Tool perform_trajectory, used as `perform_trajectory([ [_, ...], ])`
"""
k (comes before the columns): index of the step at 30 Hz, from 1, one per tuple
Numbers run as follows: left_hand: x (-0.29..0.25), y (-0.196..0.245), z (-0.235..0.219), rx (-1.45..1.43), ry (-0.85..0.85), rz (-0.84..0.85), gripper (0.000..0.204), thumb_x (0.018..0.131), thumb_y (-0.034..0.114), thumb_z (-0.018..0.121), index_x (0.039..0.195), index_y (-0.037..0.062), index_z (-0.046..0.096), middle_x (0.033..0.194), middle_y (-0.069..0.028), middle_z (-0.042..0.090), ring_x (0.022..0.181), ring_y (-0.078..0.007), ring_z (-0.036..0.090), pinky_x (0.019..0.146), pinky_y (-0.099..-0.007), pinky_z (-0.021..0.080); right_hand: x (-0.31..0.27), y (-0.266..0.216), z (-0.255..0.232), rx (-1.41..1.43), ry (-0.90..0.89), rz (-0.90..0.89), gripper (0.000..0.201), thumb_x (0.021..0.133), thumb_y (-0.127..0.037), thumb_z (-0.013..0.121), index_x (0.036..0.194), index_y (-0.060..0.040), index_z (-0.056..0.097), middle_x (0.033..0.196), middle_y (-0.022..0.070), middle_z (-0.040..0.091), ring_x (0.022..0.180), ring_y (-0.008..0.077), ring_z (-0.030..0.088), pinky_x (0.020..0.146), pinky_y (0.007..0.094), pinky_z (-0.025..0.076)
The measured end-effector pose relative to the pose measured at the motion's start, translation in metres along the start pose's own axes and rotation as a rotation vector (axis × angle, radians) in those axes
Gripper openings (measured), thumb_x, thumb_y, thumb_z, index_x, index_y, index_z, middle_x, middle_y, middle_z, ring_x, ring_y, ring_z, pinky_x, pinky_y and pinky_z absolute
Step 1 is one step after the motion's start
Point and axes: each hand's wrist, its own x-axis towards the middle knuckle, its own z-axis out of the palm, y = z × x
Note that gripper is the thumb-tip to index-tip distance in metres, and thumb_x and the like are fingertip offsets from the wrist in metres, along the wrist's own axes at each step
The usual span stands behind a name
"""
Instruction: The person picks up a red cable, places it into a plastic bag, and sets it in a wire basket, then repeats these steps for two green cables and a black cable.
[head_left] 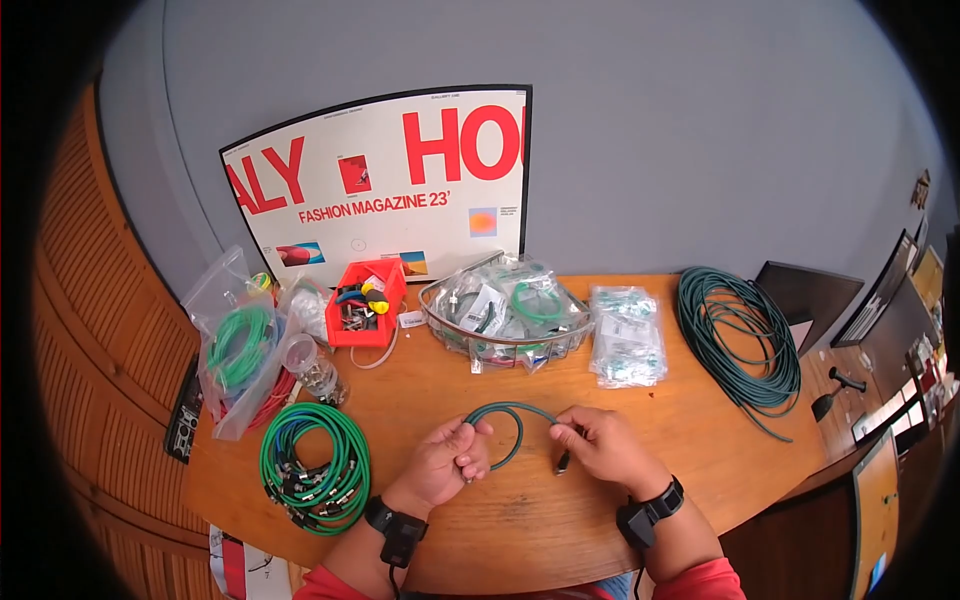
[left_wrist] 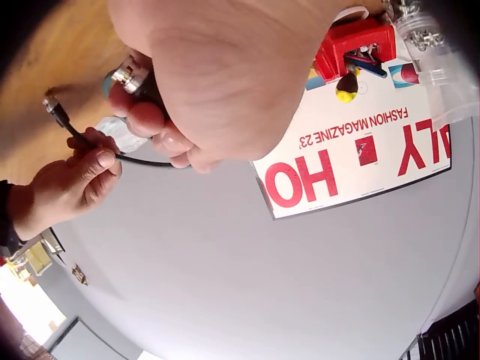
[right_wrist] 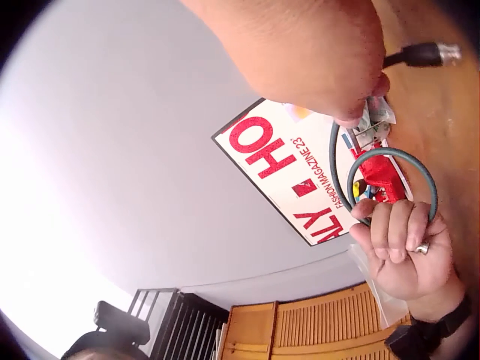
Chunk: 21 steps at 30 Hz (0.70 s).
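A short dark green coaxial cable (head_left: 521, 438) is bent into a loop between my two hands over the wooden table. My left hand (head_left: 447, 462) curls round one end, and a metal connector (left_wrist: 129, 75) pokes out between its fingers in the left wrist view. Fingers and thumb of my right hand (head_left: 605, 448) pinch the cable close to its other end. From that pinch the second connector (right_wrist: 448, 54), metal with a black sleeve, sticks out freely. In the right wrist view the loop stands just above the left fingers.
Coiled green cables (head_left: 318, 468) lie left, beside a jar (head_left: 315, 372) and bagged cables (head_left: 240, 345). Behind are a red bin (head_left: 357, 338) with tools, a wire basket (head_left: 520, 352) of bagged cables, and clear packets (head_left: 628, 335). A large dark green coil (head_left: 700, 345) lies right.
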Motion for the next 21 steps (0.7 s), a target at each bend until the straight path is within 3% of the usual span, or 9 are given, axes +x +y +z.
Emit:
perform_trajectory([
  [3, 0.0, -0.001, 0.003, -0.024, -0.021, 0.018, 0.03, 0.106, 0.032, 0.05, 0.116, 0.0055, 0.059, 0.066, 0.004, 0.041, 0.062, -0.0125, 0.045, 0.067, -0.0307, 0.042, 0.0, -0.001, 0.005, -0.051, -0.036, -0.109, 0.022, 0.097, -0.023, 0.068, 0.097, -0.0015, 0.07, 0.076, 0.0144, 0.068, 0.07, 0.0221, 0.069, 0.063, 0.0346, 0.052],
  [5, 0.0, -0.004, 0.008, -0.094, -0.05, 0.0, 0.03, 0.106, 0.033, 0.05, 0.115, 0.0065, 0.059, 0.065, 0.0044, 0.039, 0.062, -0.0121, 0.044, 0.066, -0.0309, 0.041, 0.0, 0.005, 0.016, 0.139, -0.035, 0.095, 0.024, 0.099, -0.024, 0.065, 0.1, 0.0, 0.068, 0.078, 0.0099, 0.069, 0.071, 0.0152, 0.068, 0.063, 0.0305, 0.053],
  [6, 0.0, -0.005, 0.009, -0.165, -0.077, -0.016, 0.029, 0.105, 0.034, 0.05, 0.115, 0.0076, 0.059, 0.065, 0.0049, 0.037, 0.061, -0.0117, 0.043, 0.064, -0.031, 0.04, 0.001, 0.011, 0.024, 0.139, -0.033, 0.096, 0.024, 0.099, -0.024, 0.065, 0.1, 0.0, 0.068, 0.078, 0.0099, 0.069, 0.071, 0.0152, 0.068, 0.063, 0.0305, 0.053],
  [8, 0.002, -0.009, 0.012, -0.174, -0.1, -0.033, 0.029, 0.105, 0.034, 0.049, 0.115, 0.0081, 0.059, 0.065, 0.005, 0.037, 0.061, -0.0116, 0.042, 0.064, -0.0308, 0.04, 0.003, 0.021, 0.036, 0.581, 0.022, 0.131, 0.025, 0.103, -0.024, 0.059, 0.104, -0.0003, 0.065, 0.081, 0.0048, 0.069, 0.071, 0.0123, 0.067, 0.064, 0.0265, 0.053],
  [12, 0.002, -0.01, 0.01, -0.252, -0.133, -0.065, 0.029, 0.106, 0.034, 0.048, 0.114, 0.0086, 0.06, 0.066, 0.0051, 0.037, 0.062, -0.0116, 0.042, 0.064, -0.0306, 0.04, 0.003, 0.018, 0.034, 0.809, -0.012, 0.104, 0.025, 0.106, -0.025, 0.053, 0.107, -0.0015, 0.062, 0.085, 0.0027, 0.067, 0.068, 0.013, 0.066, 0.064, 0.0247, 0.054],
  [15, 0.001, -0.01, 0.007, -0.277, -0.148, -0.104, 0.029, 0.106, 0.034, 0.049, 0.114, 0.0086, 0.06, 0.066, 0.0049, 0.038, 0.062, -0.0115, 0.042, 0.064, -0.0306, 0.039, 0.001, 0.016, 0.033, 0.97, -0.142, 0.259, 0.024, 0.107, -0.025, 0.051, 0.106, -0.0029, 0.062, 0.086, 0.0027, 0.066, 0.066, 0.0125, 0.064, 0.061, 0.0245, 0.053],
  [17, -0.001, -0.011, 0.011, -0.247, -0.145, -0.11, 0.029, 0.106, 0.034, 0.049, 0.114, 0.0085, 0.059, 0.067, 0.0044, 0.04, 0.063, -0.0116, 0.043, 0.064, -0.0308, 0.04, 0.001, 0.027, 0.038, 1.132, -0.381, 0.327, 0.026, 0.105, -0.027, 0.053, 0.111, -0.004, 0.063, 0.086, 0.0043, 0.067, 0.067, 0.012, 0.065, 0.06, 0.0256, 0.054],
  [19, -0.002, -0.013, 0.015, -0.218, -0.141, -0.111, 0.029, 0.106, 0.034, 0.049, 0.113, 0.0084, 0.059, 0.069, 0.004, 0.041, 0.064, -0.0116, 0.043, 0.065, -0.031, 0.041, -0.001, 0.023, 0.041, 1.103, -0.399, 0.356, 0.027, 0.104, -0.027, 0.055, 0.114, -0.0033, 0.064, 0.086, 0.0027, 0.067, 0.067, 0.0107, 0.063, 0.06, 0.0241, 0.053],
  [21, -0.001, -0.017, 0.018, -0.074, -0.002, 0.021, 0.029, 0.106, 0.036, 0.049, 0.11, 0.0086, 0.057, 0.071, 0.0027, 0.043, 0.067, -0.0116, 0.045, 0.067, -0.0314, 0.043, -0.004, 0.022, 0.046, 1.079, -0.505, 0.417, 0.026, 0.104, -0.027, 0.057, 0.115, -0.0045, 0.064, 0.087, 0.0019, 0.066, 0.063, 0.0113, 0.061, 0.059, 0.0246, 0.051],
])
